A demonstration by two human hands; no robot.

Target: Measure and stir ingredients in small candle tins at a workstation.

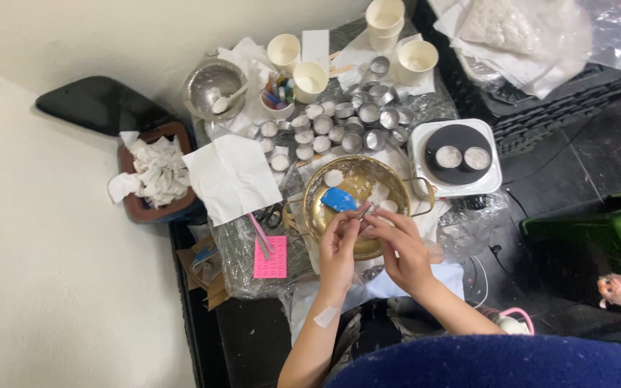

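Note:
Both my hands meet over a brass bowl in the middle of a low cluttered table. My left hand pinches a small object, too hidden to name. My right hand grips a thin metal tool whose tip points at my left fingers. Inside the bowl lie a blue card-like piece and white wax pieces.
Several small metal tealight cups sit behind the bowl, with paper cups, a steel bowl, and a white hotplate carrying two cups. A bin of crumpled tissues stands left. A pink note lies near the front.

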